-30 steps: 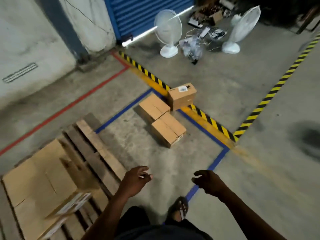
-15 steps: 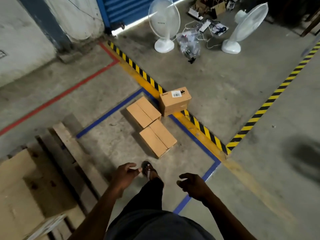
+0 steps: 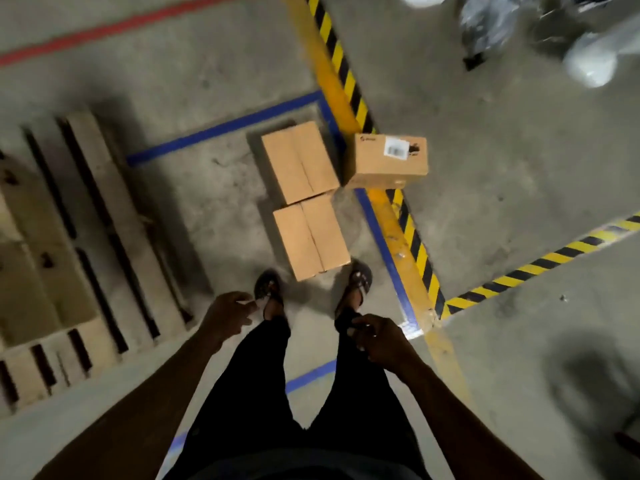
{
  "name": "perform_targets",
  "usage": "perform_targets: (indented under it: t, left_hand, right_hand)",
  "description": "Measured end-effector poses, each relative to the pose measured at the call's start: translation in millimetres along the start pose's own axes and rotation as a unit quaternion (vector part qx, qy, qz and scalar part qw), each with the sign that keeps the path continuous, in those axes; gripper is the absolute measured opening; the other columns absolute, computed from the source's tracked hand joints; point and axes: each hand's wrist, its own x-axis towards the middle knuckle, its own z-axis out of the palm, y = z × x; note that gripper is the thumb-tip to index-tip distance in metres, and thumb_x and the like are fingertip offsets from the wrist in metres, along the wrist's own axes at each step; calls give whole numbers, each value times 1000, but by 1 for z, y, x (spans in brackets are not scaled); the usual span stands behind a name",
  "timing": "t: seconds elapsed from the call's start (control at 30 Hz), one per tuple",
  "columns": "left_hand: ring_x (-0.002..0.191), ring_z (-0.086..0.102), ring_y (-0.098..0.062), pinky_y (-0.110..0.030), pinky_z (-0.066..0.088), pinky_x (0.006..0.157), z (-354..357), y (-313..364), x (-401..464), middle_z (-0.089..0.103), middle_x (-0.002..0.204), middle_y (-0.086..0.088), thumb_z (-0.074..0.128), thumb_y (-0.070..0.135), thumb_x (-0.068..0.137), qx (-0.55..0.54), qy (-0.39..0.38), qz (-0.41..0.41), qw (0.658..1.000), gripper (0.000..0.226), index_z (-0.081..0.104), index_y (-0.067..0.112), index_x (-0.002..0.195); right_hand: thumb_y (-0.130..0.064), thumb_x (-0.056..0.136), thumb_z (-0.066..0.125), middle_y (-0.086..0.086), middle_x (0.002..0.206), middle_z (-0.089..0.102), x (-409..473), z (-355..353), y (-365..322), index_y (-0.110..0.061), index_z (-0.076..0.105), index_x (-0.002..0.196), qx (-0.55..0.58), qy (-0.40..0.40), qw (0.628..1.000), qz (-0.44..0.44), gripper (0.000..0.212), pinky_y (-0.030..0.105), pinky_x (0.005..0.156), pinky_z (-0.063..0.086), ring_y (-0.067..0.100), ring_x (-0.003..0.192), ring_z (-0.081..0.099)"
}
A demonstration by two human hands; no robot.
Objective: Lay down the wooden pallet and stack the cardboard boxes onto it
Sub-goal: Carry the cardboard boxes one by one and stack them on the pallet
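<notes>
The wooden pallet (image 3: 104,216) lies flat on the floor at the left, with a cardboard box (image 3: 31,271) on its left part. Three more cardboard boxes sit on the floor ahead: the nearest (image 3: 311,237) just beyond my feet, a second (image 3: 299,161) behind it, and a third with a white label (image 3: 388,161) on the yellow-black floor stripe. My left hand (image 3: 228,315) hangs with loosely curled fingers and holds nothing. My right hand (image 3: 379,339) is also loosely curled and holds nothing. Both hands are short of the nearest box.
Blue tape (image 3: 225,128) marks a rectangle around the boxes. A yellow-black hazard stripe (image 3: 412,237) runs along its right side. White fan bases (image 3: 588,64) and a blurred bundle (image 3: 485,26) stand at the top right. A red line (image 3: 104,32) crosses the far left.
I have walked forward to the boxes and tilted my view down. Both feet now stand just before the nearest box. My hands stayed low and holding nothing.
</notes>
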Motion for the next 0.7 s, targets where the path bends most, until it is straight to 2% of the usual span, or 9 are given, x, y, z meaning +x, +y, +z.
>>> perform_targets:
  t: [0.17, 0.27, 0.33, 0.4, 0.43, 0.5, 0.57, 0.63, 0.7]
  left_hand:
    - [71, 69, -26, -29, 49, 60, 42, -33, 90, 77, 93, -18, 71, 10, 96, -26, 36, -56, 997, 19, 70, 10, 115]
    - [77, 73, -29, -38, 53, 71, 82, -55, 167, 78, 96, -21, 74, 13, 92, -22, 36, -96, 994, 14, 75, 15, 106]
    - [83, 72, -34, -35, 58, 76, 110, -70, 225, 75, 102, -24, 72, 11, 95, -11, 20, -120, 993, 9, 72, 8, 104]
    - [103, 70, -37, -35, 59, 89, 143, -78, 282, 72, 117, -18, 77, 28, 92, 26, 24, -102, 994, 36, 68, 4, 117]
    - [115, 66, -34, -32, 54, 96, 157, -76, 305, 68, 124, -9, 79, 39, 89, 48, 33, -88, 994, 52, 65, 5, 126]
    - [133, 54, -26, -20, 38, 96, 181, -68, 341, 55, 134, 1, 77, 35, 93, 36, 55, -87, 994, 69, 48, 7, 149]
    - [140, 48, -29, -26, 39, 100, 202, -67, 378, 48, 152, -10, 79, 27, 91, -19, 47, -104, 993, 88, 28, 12, 161]
    - [124, 58, -33, -39, 52, 90, 216, -73, 399, 52, 150, -22, 84, 24, 82, -68, 35, -119, 990, 92, 31, 15, 157]
    - [96, 60, -23, -32, 47, 68, 223, -70, 399, 63, 125, -14, 83, 16, 81, -117, 12, -122, 986, 69, 46, 17, 139]
  right_hand:
    - [-46, 86, 77, 7, 115, 74, 136, -1, 18, -38, 75, 109, -101, -77, 992, 14, 25, 41, 96, 53, 30, 107, 71]
    - [-47, 80, 78, 11, 112, 76, 233, 3, 52, -50, 72, 93, -109, -88, 990, 27, 14, 42, 93, 57, 36, 106, 71]
    - [-28, 91, 74, 10, 102, 73, 290, 3, 67, -38, 73, 97, -128, -113, 985, 32, 12, 30, 84, 55, 32, 96, 69]
    - [-19, 94, 71, 6, 95, 64, 350, 0, 80, -22, 73, 106, -143, -118, 982, 37, 13, 27, 76, 48, 22, 89, 58]
    - [-23, 90, 73, 4, 92, 62, 378, -1, 87, -28, 71, 101, -144, -101, 984, 36, 13, 30, 77, 46, 20, 88, 55]
    - [-27, 81, 75, 0, 87, 61, 425, 1, 104, -35, 64, 93, -158, -76, 984, 28, 18, 33, 77, 45, 21, 87, 54]
    - [-23, 78, 79, 3, 96, 60, 464, 7, 119, -30, 61, 105, -161, -72, 984, 38, 33, 32, 78, 46, 20, 91, 55]
    - [-25, 59, 83, 5, 103, 64, 489, 12, 123, -27, 60, 103, -94, -62, 991, 67, 50, 34, 76, 50, 23, 97, 61]
    - [-20, 53, 77, 10, 100, 70, 503, 20, 126, -17, 68, 101, -54, -79, 992, 88, 49, 37, 71, 55, 31, 96, 69]
